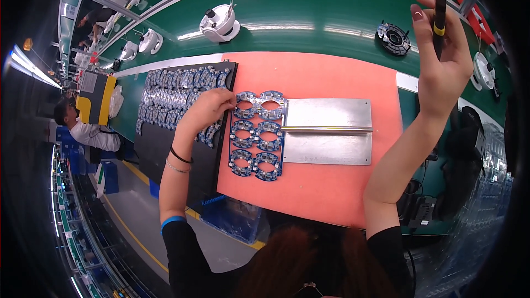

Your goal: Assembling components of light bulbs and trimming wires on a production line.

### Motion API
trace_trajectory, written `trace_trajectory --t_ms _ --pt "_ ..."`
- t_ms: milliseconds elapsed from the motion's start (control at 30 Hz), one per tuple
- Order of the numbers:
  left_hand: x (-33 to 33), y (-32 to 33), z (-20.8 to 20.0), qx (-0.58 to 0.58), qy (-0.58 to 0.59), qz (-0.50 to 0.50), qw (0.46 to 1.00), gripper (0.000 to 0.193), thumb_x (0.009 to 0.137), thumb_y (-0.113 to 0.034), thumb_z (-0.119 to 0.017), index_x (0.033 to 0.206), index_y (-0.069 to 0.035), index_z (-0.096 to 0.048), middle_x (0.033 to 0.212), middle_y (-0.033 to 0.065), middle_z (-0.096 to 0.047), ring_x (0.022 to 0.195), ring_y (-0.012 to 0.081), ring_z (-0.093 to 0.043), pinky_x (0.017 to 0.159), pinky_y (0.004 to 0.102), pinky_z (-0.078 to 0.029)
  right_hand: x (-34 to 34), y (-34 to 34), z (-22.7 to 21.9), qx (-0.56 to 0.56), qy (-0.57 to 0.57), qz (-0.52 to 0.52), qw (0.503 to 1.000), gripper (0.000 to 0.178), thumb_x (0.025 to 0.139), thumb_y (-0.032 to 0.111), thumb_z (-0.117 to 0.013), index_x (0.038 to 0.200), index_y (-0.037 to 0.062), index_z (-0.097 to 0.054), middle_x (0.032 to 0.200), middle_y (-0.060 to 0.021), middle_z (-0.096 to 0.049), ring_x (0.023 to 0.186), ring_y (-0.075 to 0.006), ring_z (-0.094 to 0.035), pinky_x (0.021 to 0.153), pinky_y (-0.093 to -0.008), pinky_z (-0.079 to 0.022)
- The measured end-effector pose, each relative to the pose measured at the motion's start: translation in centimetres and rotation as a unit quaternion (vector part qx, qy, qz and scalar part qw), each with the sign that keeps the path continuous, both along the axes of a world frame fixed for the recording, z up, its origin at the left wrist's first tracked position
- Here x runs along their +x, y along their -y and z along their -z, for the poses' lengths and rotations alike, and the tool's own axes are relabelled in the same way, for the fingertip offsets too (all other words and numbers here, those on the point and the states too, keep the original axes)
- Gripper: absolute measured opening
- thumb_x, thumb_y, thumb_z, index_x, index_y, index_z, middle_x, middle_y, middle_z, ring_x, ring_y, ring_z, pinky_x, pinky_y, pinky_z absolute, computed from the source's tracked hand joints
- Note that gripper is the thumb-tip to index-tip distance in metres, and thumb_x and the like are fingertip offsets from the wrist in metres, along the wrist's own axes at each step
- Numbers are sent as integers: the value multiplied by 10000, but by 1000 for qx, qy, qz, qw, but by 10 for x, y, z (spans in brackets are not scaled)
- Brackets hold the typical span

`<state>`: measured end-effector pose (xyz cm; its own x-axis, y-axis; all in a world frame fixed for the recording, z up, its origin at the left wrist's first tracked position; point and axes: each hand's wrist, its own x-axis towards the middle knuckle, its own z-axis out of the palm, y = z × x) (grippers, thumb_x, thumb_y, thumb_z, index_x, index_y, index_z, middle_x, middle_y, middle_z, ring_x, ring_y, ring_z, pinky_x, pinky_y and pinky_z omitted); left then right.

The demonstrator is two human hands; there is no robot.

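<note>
A blue circuit board panel (255, 143), made of several ring-shaped boards joined in two columns, lies on the orange mat against the left edge of a silver metal plate (328, 148). A raised bar runs across that plate. My left hand (212, 107) is closed, its fingertips pinched at the panel's upper left corner; the exact grip is partly hidden. Raised at the far right, my right hand (441, 58) grips a slim dark tool (439, 14) with a yellow band, its upper end near the picture's rim. Rows of small blue circuit boards (165, 99) stand on a black tray (165, 149) left of the panel.
The orange mat (314, 193) covers the bench before me. Beyond it, a green conveyor (320, 16) carries a white round device (220, 25) and a dark ring-shaped part (393, 38). A blue bin (232, 219) stands below. Another person (88, 127) sits at far left.
</note>
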<state>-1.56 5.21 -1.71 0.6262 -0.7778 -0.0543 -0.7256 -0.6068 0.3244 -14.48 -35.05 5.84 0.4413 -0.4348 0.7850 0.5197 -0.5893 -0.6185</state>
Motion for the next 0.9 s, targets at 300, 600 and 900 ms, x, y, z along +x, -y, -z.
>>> trace_trajectory --t_ms 300,600,900 --pt "1 12 -12 -7 -90 -29 996 120 872 -63 -642 968 6 -662 877 154 -711 831 332 -696 735 386 -542 -2 -2 -2 8 -11 0 1000 186 943 72 -673 1122 26 -693 888 34 -599 795 -39 -520 736 -179 -398" --pt "-109 -16 -55 -71 28 -136 988 83 836 -35 -676 900 3 -639 854 142 -656 830 344 -632 756 396 -499 -7 4 0 -6 -2 14 1000 197 951 58 -653 1136 -10 -669 1002 -17 -660 847 -59 -571 799 -188 -443" --pt "-319 -132 -37 -3 -70 -534 842 182 820 16 -696 995 10 -647 868 123 -654 746 230 -648 696 324 -512 -1 1 -3 20 57 -19 998 199 960 91 -643 1123 -18 -674 1113 -64 -696 993 -110 -643 917 -256 -499"
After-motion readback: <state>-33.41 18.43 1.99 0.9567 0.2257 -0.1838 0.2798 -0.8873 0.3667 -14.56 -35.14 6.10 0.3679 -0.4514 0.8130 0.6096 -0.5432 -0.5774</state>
